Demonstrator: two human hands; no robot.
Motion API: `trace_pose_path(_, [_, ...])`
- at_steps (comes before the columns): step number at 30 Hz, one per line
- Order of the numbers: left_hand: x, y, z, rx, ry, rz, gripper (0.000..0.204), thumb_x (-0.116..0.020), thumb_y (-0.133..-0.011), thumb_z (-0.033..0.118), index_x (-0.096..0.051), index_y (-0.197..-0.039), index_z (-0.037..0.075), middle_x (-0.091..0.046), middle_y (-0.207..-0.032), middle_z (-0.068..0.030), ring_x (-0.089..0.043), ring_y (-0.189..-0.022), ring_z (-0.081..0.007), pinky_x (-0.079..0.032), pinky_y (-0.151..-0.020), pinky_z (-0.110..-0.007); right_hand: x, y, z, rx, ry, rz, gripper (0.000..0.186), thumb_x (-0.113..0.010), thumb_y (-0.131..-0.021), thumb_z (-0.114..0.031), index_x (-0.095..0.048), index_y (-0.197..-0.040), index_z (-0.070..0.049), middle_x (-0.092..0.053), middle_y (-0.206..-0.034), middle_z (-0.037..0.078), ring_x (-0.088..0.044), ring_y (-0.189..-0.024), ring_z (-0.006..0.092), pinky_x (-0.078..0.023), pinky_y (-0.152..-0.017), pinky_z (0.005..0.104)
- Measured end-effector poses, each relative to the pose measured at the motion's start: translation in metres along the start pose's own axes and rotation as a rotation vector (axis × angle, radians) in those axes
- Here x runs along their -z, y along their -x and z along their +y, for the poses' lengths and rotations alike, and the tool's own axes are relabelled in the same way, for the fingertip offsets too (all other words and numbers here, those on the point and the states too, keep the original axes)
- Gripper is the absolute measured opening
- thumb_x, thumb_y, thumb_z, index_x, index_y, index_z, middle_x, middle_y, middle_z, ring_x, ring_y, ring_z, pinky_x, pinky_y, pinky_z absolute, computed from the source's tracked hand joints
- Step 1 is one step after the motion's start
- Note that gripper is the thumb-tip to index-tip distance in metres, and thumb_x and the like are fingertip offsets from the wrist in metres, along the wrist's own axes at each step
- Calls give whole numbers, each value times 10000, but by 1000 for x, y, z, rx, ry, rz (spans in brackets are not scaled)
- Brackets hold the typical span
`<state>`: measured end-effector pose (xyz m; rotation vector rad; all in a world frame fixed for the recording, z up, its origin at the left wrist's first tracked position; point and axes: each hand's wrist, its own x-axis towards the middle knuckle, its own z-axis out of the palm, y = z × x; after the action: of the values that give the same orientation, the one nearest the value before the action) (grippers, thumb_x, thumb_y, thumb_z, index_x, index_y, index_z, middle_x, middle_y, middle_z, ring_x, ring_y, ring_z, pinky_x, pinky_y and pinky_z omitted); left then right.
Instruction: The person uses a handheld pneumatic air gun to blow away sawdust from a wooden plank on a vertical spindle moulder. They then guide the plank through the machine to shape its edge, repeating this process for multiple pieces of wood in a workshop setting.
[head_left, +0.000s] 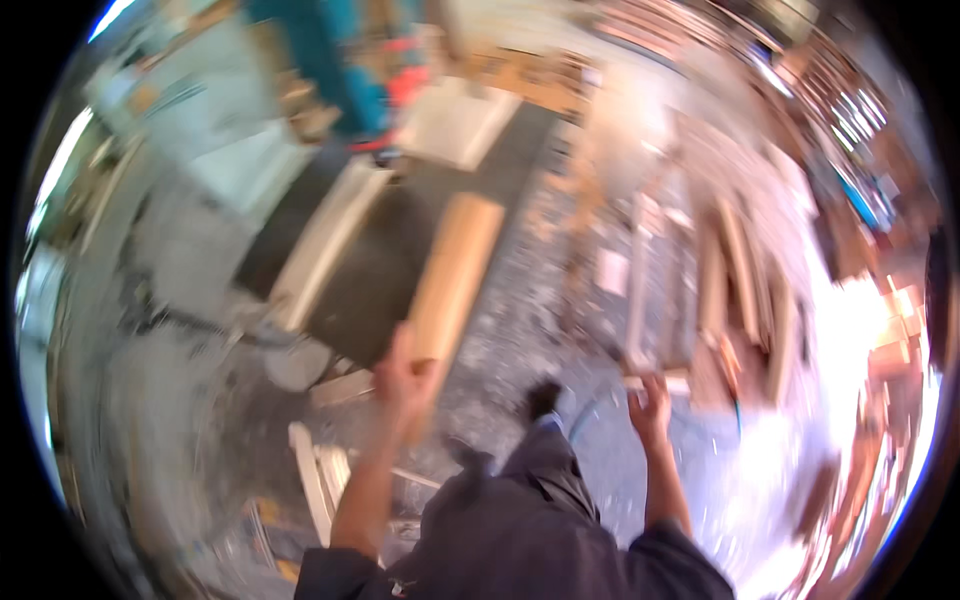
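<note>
"Where does the board (pixel 458 265) lie?"

"Along the right edge of the dark bench (pixel 362 295). Its long axis runs away from the person, leaning a little to the right toward the far end. The near end comes down to the near right corner and seems to reach past it."

"Which hand is nearer?"

"The left hand (pixel 402 378), by a good way. It is at that near end, over the board's left side, so nearly all of the length stretches forward from its fingers."

"Are those fingers closed round it?"

"They overlap the wood and look bent, but everything is blurred, so there's no telling whether they grip or only touch."

"And the right hand (pixel 651 408)?"

"Well apart, out to the right of the bench. Its fingers are partly curled, just beside the near end of a pale block (pixel 676 381). Whether they have hold of anything can't be told either."

"What else is on the bench?"

"A pale strip (pixel 335 240), to the left of the board and roughly in line with it, its far end near the blue machine (pixel 335 60). A pale panel (pixel 458 120) is toward the far edge."

"And beyond the right hand?"

"A group of long wood pieces (pixel 740 270), also pointing away from the person."
</note>
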<state>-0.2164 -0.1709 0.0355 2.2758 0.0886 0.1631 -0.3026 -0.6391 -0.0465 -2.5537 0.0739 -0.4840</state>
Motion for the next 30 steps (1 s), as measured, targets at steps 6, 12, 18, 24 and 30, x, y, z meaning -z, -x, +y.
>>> trace_pose_path(6, [36, -35, -77, -129, -274, -26, 1045, -1002, -585, 219, -500, -1498, 148, -649, -1305, -182, -632, -1205, -406, -525, -1013, -495, 52, 4, 86, -448, 446, 120, 363, -722, -812, -90, -689, -1174, -83, -658, -1194, 207, -615, -1154, 429, -530, -983, 519])
trace_pose_path(12, [26, -32, -38, -103, -456, 41, 821, -891, -739, 225, -532, -1470, 116, -588, -1234, -188, -607, -1134, -406, -532, -941, -507, 72, -11, 256, -216, 683, 182, 489, -612, -892, -78, -685, -1366, -176, -609, -1428, 175, -585, -1280, 413, -473, -1086, 518])
trace_pose_path(18, [21, -24, -58, -237, -548, 191, 730, -853, -773, 188, -579, -1438, 60, -551, -1290, -203, -550, -1193, -424, -478, -1019, -516, 66, -49, 297, -583, 613, -183, 637, -679, -966, -318, -439, -1524, -127, -548, -1451, 248, -577, -1298, 422, -512, -1026, 544])
trace_pose_path(24, [13, -13, -36, -169, -578, 160, 708, -827, -809, 204, -564, -1452, 69, -527, -1374, -221, -521, -1262, -448, -457, -1050, -551, 104, -77, 281, -642, 570, -180, 543, -652, -970, -238, -467, -1452, -71, -641, -1240, 266, -639, -1165, 434, -542, -890, 552])
trace_pose_path(30, [2, -19, -31, -138, -633, 196, 637, -780, -875, 266, -576, -1447, 75, -525, -1421, -197, -548, -1252, -430, -482, -1049, -518, 125, -63, 130, 16, 468, 12, 457, -583, -991, -131, -525, -1434, -35, -668, -1119, 271, -696, -975, 439, -573, -815, 518])
